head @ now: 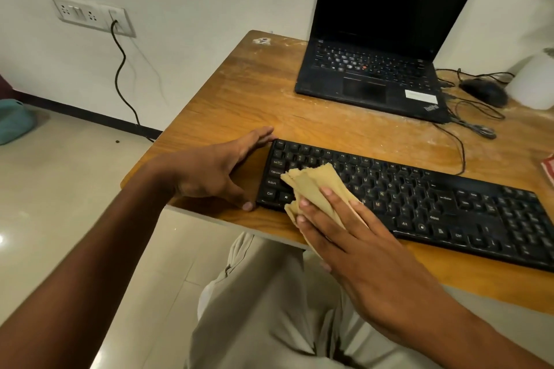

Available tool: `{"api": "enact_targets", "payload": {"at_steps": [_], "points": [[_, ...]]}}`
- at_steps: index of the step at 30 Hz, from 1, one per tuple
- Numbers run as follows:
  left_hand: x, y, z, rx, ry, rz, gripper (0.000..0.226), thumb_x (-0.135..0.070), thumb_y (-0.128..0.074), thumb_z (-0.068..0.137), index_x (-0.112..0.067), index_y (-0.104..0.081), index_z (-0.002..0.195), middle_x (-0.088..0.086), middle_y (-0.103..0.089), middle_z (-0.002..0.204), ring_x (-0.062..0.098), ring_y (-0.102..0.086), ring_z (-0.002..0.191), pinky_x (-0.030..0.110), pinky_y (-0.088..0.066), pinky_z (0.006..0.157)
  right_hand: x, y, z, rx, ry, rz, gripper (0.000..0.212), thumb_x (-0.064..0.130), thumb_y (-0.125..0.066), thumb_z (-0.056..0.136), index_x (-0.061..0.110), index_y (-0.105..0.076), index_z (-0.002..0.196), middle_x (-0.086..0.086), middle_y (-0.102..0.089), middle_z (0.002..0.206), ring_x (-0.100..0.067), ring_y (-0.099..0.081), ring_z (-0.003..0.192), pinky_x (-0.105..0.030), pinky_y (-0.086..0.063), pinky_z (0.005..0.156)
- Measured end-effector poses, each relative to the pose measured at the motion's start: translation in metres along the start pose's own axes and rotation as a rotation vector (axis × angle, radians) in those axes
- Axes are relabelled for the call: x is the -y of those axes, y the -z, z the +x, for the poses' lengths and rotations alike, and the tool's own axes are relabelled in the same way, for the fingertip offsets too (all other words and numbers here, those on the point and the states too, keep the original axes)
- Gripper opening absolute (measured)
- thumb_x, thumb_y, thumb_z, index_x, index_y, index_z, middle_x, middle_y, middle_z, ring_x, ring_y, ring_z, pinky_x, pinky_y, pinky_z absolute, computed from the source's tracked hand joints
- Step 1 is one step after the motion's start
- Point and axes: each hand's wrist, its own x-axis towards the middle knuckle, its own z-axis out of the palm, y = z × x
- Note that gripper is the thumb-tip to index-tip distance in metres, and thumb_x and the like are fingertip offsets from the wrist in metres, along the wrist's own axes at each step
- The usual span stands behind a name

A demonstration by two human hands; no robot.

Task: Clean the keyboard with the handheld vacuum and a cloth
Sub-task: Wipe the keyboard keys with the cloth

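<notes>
**Keyboard wiped with cloth, left end braced**

Keyboard (419, 198), black, full-size, lies flat on the wooden tabletop (239, 93) near its front edge, running diagonally, its left end farther from the camera than its right end. Keys look dusty.

Right hand (353, 237) lies flat over the keyboard's lower-left keys, fingers straight and together, pressing a folded tan cloth (311, 186) onto them. Cloth sticks out past the fingertips toward the keyboard's left end; a bit of it hangs over the keyboard's front edge under the palm. Nothing gripped, just pressed.

Left hand (215, 171) sits on the tabletop at the keyboard's left end, spread wide: thumb tip at the near-left corner beside the Ctrl key, fingers straight, tips reaching the far-left corner. Holds nothing; whether it actually touches the keyboard's edge is hard to tell.

Behind the keyboard: open black laptop (377, 48), screen dark. Right of the laptop, behind the keyboard's right end: black mouse (485, 93) with tangled black cables (470, 123), and a white rounded object (536, 84) at the frame edge, too blurred to identify. A red-and-white item (549, 168) peeks in at the right edge.

Left of the keyboard, on the wall: a socket panel (93, 16) with a black cord (123, 81) plugged in, trailing to the floor. A teal container (15, 123) sits on the floor far left; contents not visible.

Handheld vacuum not in view.
</notes>
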Motion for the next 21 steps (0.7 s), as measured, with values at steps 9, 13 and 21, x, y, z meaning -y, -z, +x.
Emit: {"api": "enact_targets", "payload": {"at_steps": [9,13,21], "points": [[-0.008,-0.014,0.002,-0.089,-0.007,0.004,0.132,-0.032,-0.093,0.067,-0.057,0.004,0.152,-0.012,-0.032,0.155,0.014,-0.048,0.128,0.033,-0.050,0.104,0.013,-0.007,0.022,0.020,-0.102,0.073,0.072,0.032,-0.042,0.105,0.016,-0.006,0.164,0.001,0.004,0.172,-0.026,0.009,0.158,-0.048,-0.007,0.128],[-0.007,-0.014,0.002,-0.083,-0.006,0.016,0.132,-0.032,-0.093,0.067,-0.058,0.005,0.151,-0.013,-0.032,0.153,0.010,-0.046,0.129,0.027,-0.046,0.102,-0.008,0.007,-0.017,0.069,-0.244,0.112,0.065,0.039,-0.023,0.107,0.021,-0.001,0.165,0.008,0.007,0.172,-0.019,0.009,0.158,-0.040,-0.006,0.124],[-0.007,-0.016,0.002,-0.104,0.003,0.046,0.133,-0.034,-0.093,0.066,-0.059,0.006,0.150,-0.012,-0.032,0.153,0.009,-0.048,0.126,0.023,-0.049,0.097,0.005,0.026,0.062,0.095,-0.317,0.442,0.059,0.041,-0.018,0.111,0.025,0.005,0.163,0.013,0.016,0.169,-0.007,0.031,0.150,-0.034,0.012,0.125]]}}
